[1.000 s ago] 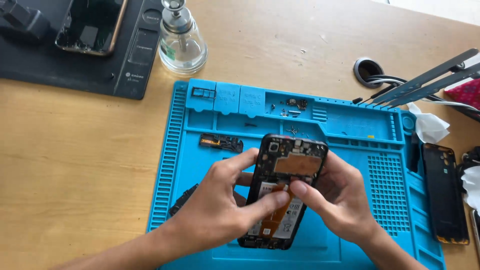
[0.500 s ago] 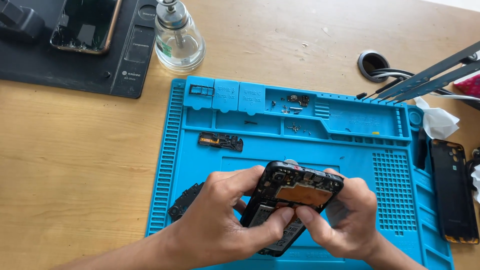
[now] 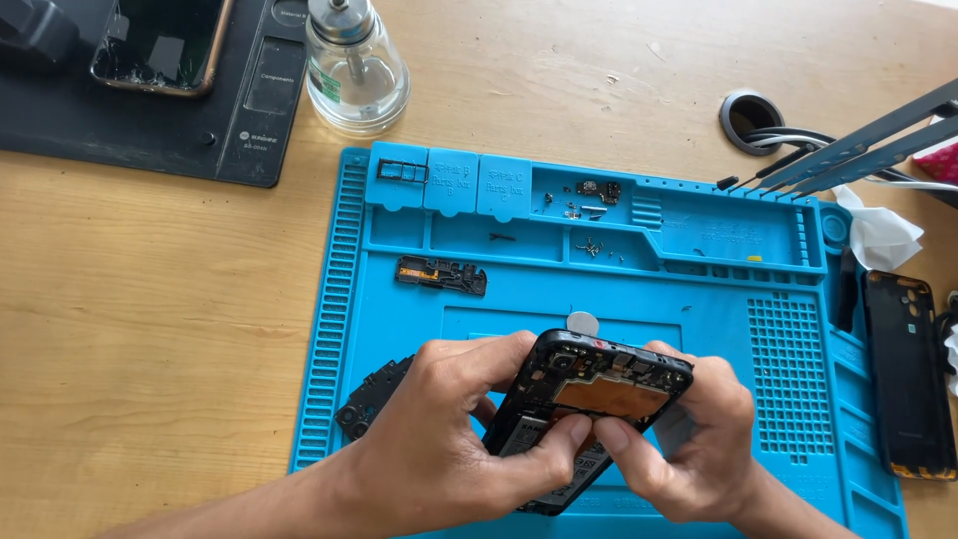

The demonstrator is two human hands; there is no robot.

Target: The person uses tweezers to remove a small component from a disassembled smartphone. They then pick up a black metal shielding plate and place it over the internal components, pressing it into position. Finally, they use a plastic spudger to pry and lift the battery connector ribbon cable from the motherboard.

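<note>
Black and opened, the phone (image 3: 584,409) sits tilted above the blue mat (image 3: 699,299), gripped by the left hand (image 3: 449,449) and the right hand (image 3: 689,449) at its edges. It seems light, stiff and fragile; the frame is the safer hold. Its lower end is hidden.

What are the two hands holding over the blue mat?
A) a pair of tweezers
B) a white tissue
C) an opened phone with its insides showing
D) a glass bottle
C: both the left hand and the right hand grip the opened phone above the blue mat, while the glass bottle and the white tissue lie untouched farther off.
</note>
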